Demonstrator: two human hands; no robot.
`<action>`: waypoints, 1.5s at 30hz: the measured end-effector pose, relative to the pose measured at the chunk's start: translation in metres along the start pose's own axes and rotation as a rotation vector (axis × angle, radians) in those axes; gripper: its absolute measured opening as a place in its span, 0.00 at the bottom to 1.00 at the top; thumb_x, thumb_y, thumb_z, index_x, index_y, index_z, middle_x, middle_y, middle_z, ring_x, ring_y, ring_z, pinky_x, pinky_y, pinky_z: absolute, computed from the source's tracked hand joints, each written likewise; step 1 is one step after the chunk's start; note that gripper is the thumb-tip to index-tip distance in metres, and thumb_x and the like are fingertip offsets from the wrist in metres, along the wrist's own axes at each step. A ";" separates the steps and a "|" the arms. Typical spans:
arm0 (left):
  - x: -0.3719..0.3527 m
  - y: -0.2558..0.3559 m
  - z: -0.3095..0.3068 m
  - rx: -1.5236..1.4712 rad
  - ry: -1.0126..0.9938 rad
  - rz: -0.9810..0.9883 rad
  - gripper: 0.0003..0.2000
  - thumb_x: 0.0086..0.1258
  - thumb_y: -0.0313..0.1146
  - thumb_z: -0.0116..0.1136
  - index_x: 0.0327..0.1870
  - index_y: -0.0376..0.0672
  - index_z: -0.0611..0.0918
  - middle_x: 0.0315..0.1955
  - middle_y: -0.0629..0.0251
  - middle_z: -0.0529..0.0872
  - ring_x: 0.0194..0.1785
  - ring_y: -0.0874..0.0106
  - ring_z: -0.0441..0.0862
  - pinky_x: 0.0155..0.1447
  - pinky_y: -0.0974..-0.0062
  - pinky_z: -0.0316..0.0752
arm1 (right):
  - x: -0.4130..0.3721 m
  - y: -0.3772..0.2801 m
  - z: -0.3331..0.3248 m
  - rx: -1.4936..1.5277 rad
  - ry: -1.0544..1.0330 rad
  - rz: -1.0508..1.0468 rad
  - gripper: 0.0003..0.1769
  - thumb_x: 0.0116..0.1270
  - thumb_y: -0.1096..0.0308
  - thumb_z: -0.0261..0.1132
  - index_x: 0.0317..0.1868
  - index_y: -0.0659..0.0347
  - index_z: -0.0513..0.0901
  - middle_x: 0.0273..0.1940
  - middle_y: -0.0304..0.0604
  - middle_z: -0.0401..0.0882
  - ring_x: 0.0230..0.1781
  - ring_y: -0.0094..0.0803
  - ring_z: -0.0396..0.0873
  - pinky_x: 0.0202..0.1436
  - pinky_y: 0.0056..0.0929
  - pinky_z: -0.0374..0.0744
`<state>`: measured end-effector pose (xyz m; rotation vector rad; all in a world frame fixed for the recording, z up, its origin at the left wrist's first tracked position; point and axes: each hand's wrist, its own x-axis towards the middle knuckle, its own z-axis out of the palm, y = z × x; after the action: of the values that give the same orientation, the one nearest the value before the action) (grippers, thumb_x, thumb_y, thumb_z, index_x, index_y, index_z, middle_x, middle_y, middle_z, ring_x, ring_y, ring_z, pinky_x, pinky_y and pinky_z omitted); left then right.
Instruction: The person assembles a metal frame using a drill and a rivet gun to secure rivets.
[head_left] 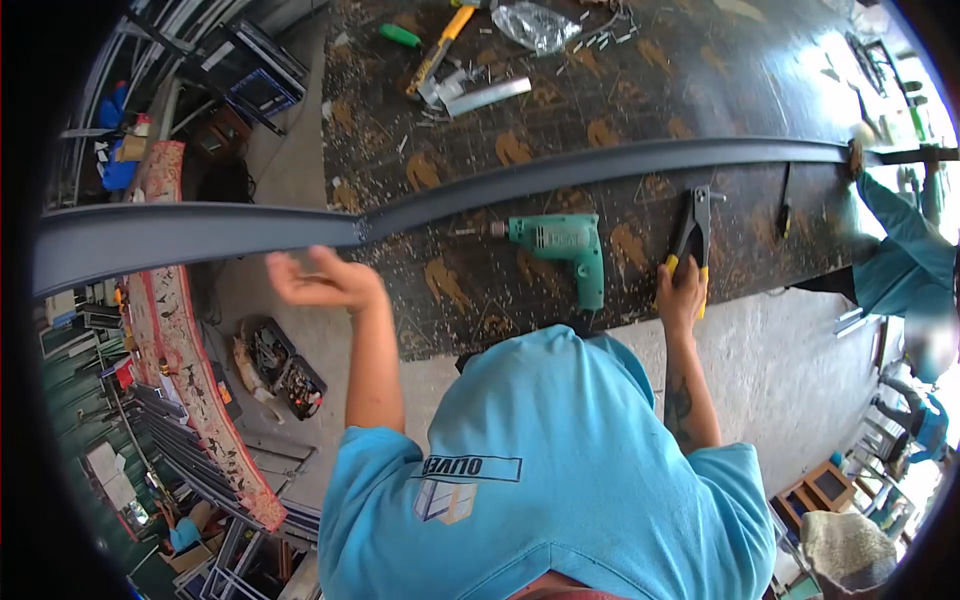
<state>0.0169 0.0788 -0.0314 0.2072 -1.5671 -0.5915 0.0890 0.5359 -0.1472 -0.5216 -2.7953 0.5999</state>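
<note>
My left hand (325, 280) is raised just below the joint of a long grey metal profile (560, 170), fingers apart and holding nothing. The profile runs across the table and past its left edge. My right hand (682, 292) is closed around the yellow handles of a hand riveter (692, 230), whose head points away from me on the table. Between my hands lies a green electric drill (560, 250), its bit toward the left. A thin screwdriver (786, 205) lies to the right of the riveter.
At the far side lie an orange-handled tool (442, 48), a green handle (400, 35), a clear plastic bag (537, 27) and metal offcuts (488, 97). A co-worker's hand (856, 158) touches the profile's right end. A toolbox (280, 365) sits on the floor at left.
</note>
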 end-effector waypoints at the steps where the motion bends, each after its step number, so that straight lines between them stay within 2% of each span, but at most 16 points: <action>1: -0.012 0.008 0.011 -0.096 -0.127 0.064 0.20 0.70 0.33 0.58 0.55 0.28 0.70 0.51 0.50 0.77 0.50 0.65 0.76 0.60 0.69 0.68 | -0.006 0.005 0.003 0.013 0.012 -0.005 0.31 0.59 0.59 0.70 0.59 0.67 0.74 0.48 0.60 0.75 0.50 0.56 0.75 0.54 0.45 0.74; 2: -0.024 0.012 0.023 -0.190 -0.254 0.129 0.17 0.70 0.33 0.58 0.53 0.29 0.73 0.48 0.53 0.80 0.46 0.67 0.77 0.57 0.71 0.70 | -0.009 0.009 0.007 0.034 -0.028 0.033 0.31 0.59 0.58 0.70 0.58 0.68 0.75 0.47 0.59 0.75 0.49 0.56 0.76 0.53 0.45 0.74; 4: -0.054 -0.007 0.054 -0.194 -0.730 -0.069 0.11 0.70 0.31 0.58 0.47 0.33 0.79 0.41 0.59 0.84 0.40 0.70 0.81 0.49 0.73 0.74 | 0.001 0.005 0.007 0.060 -0.050 0.076 0.31 0.59 0.57 0.70 0.57 0.69 0.75 0.47 0.59 0.76 0.49 0.55 0.76 0.53 0.45 0.74; 6: -0.085 -0.026 0.109 -0.236 -0.866 -0.442 0.08 0.69 0.33 0.58 0.39 0.39 0.84 0.30 0.61 0.85 0.35 0.65 0.83 0.42 0.69 0.77 | 0.007 -0.016 -0.003 0.053 -0.132 0.127 0.29 0.59 0.57 0.70 0.55 0.69 0.77 0.46 0.57 0.76 0.48 0.55 0.76 0.53 0.44 0.74; 9: -0.089 -0.039 0.190 -0.090 -1.109 -0.250 0.08 0.65 0.33 0.60 0.41 0.39 0.85 0.32 0.57 0.85 0.34 0.62 0.84 0.40 0.71 0.77 | 0.012 -0.012 0.002 0.068 -0.081 0.116 0.27 0.58 0.62 0.68 0.55 0.69 0.75 0.46 0.58 0.75 0.47 0.56 0.75 0.52 0.45 0.74; 12: -0.097 -0.045 0.266 -0.081 -1.245 -0.145 0.09 0.62 0.35 0.63 0.41 0.44 0.86 0.33 0.56 0.85 0.40 0.57 0.83 0.46 0.63 0.77 | 0.007 -0.012 0.008 0.095 -0.002 0.173 0.24 0.56 0.70 0.61 0.53 0.72 0.74 0.46 0.59 0.75 0.46 0.56 0.75 0.50 0.47 0.74; 16: -0.109 -0.046 0.317 0.226 -1.459 0.517 0.11 0.59 0.36 0.62 0.43 0.57 0.87 0.41 0.64 0.84 0.48 0.59 0.81 0.50 0.61 0.76 | 0.011 -0.024 -0.026 0.131 0.047 0.230 0.19 0.54 0.70 0.61 0.46 0.70 0.78 0.38 0.57 0.77 0.39 0.54 0.77 0.42 0.47 0.75; 19: -0.129 -0.070 0.334 -0.045 -1.465 0.570 0.06 0.59 0.36 0.60 0.36 0.53 0.87 0.39 0.67 0.83 0.45 0.60 0.80 0.46 0.59 0.76 | 0.004 -0.036 -0.076 0.358 0.123 0.291 0.12 0.50 0.70 0.61 0.34 0.68 0.80 0.23 0.56 0.75 0.23 0.50 0.75 0.29 0.41 0.73; 21: -0.125 -0.062 0.326 0.017 -1.442 0.590 0.09 0.63 0.40 0.57 0.38 0.49 0.86 0.44 0.62 0.84 0.49 0.58 0.80 0.51 0.59 0.74 | -0.013 -0.032 -0.096 0.513 0.111 0.339 0.12 0.49 0.70 0.63 0.35 0.68 0.81 0.24 0.54 0.75 0.23 0.43 0.76 0.30 0.37 0.74; 25: -0.129 -0.061 0.316 0.000 -1.362 0.093 0.08 0.61 0.29 0.62 0.42 0.42 0.85 0.37 0.58 0.85 0.38 0.59 0.84 0.42 0.64 0.79 | -0.019 -0.061 -0.150 0.672 -0.009 0.264 0.15 0.51 0.71 0.62 0.40 0.67 0.82 0.26 0.54 0.76 0.24 0.40 0.77 0.29 0.36 0.74; 27: -0.134 -0.037 0.309 -0.015 -1.343 -0.053 0.11 0.64 0.27 0.61 0.47 0.41 0.83 0.35 0.58 0.85 0.35 0.61 0.85 0.38 0.67 0.80 | -0.021 -0.079 -0.169 0.819 -0.110 0.234 0.20 0.53 0.70 0.64 0.48 0.68 0.81 0.26 0.47 0.75 0.26 0.28 0.75 0.31 0.31 0.74; 29: -0.130 0.025 0.267 -0.466 -1.306 -0.932 0.18 0.70 0.25 0.57 0.60 0.42 0.75 0.33 0.62 0.83 0.32 0.70 0.84 0.32 0.76 0.80 | -0.020 -0.098 -0.174 0.900 -0.271 0.115 0.25 0.56 0.67 0.69 0.55 0.66 0.80 0.30 0.42 0.78 0.30 0.23 0.75 0.34 0.24 0.74; 30: -0.114 0.065 0.237 -0.602 -1.381 -1.093 0.23 0.72 0.25 0.54 0.67 0.45 0.66 0.33 0.68 0.80 0.33 0.76 0.82 0.32 0.81 0.80 | -0.023 -0.104 -0.159 0.985 -0.283 0.024 0.25 0.58 0.67 0.68 0.55 0.67 0.79 0.31 0.42 0.79 0.31 0.23 0.75 0.34 0.24 0.75; 34: -0.092 0.128 0.149 -0.932 -1.094 -1.621 0.14 0.72 0.25 0.54 0.57 0.44 0.73 0.36 0.68 0.82 0.35 0.74 0.84 0.37 0.76 0.83 | -0.027 -0.147 -0.142 0.968 -0.427 -0.128 0.24 0.60 0.67 0.66 0.54 0.72 0.78 0.35 0.52 0.81 0.32 0.34 0.80 0.36 0.31 0.77; 40: -0.081 0.069 0.089 -0.868 -0.821 -1.752 0.08 0.72 0.26 0.53 0.50 0.42 0.75 0.32 0.65 0.83 0.36 0.75 0.84 0.38 0.78 0.84 | -0.060 -0.177 -0.118 0.911 -0.507 -0.256 0.23 0.60 0.67 0.66 0.53 0.73 0.78 0.36 0.56 0.82 0.34 0.40 0.82 0.38 0.34 0.78; 45: -0.079 0.014 0.055 -0.989 -0.862 -1.849 0.05 0.74 0.30 0.52 0.46 0.42 0.75 0.31 0.66 0.83 0.32 0.77 0.84 0.35 0.84 0.82 | -0.081 -0.196 -0.105 0.897 -0.540 -0.334 0.23 0.59 0.66 0.66 0.52 0.73 0.79 0.33 0.55 0.80 0.32 0.41 0.81 0.36 0.35 0.77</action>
<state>-0.0258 0.1413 -0.0925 0.6741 -1.1932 -3.0805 0.1365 0.3740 0.0185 0.3293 -2.5272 1.9586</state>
